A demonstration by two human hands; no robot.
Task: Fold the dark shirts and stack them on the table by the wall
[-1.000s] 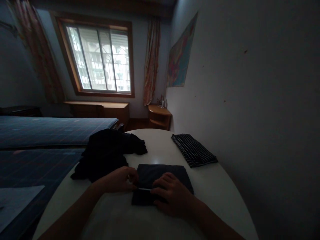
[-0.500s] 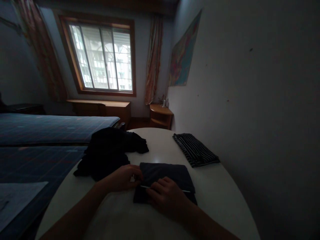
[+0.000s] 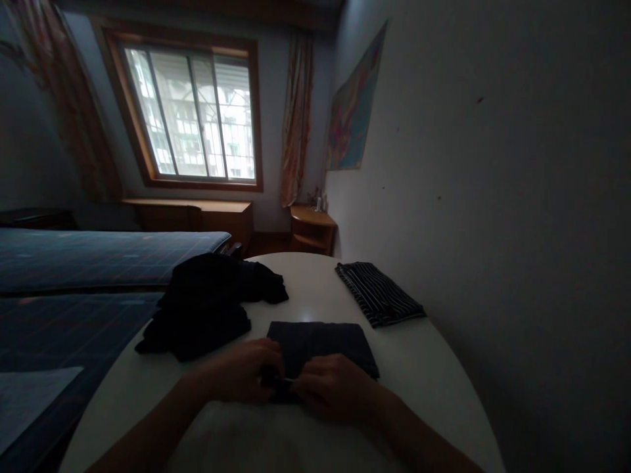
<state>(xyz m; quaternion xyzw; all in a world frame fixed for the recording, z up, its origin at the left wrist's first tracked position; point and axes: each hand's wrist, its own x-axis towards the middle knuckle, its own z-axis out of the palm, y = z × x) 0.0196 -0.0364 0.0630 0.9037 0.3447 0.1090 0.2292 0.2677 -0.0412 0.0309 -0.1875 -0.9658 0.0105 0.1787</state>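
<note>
A dark grey folded garment [image 3: 320,341] lies flat on the white round table [image 3: 434,381], close in front of me. My left hand [image 3: 251,369] is closed on its near left edge, with some dark cloth bunched at the fingertips. Just to the right, my right hand [image 3: 332,386] pinches the same near edge, where a bit of thin white trim shows between the hands. The garment's exact kind cannot be told in the dim light, and its near right part is hidden behind my right hand.
A crumpled black garment pile [image 3: 207,302] sits on the table's left side. A folded black-and-white striped garment [image 3: 379,292] rests at the right, near the wall. Left of the table is a bed with a blue checked mattress [image 3: 98,256]. A wooden corner shelf [image 3: 313,217] stands beyond.
Both hands have drawn nearer me and closer together at the garment's near edge. The left hand now grips bunched cloth, and the white trim is mostly covered. The view has shifted slightly.
</note>
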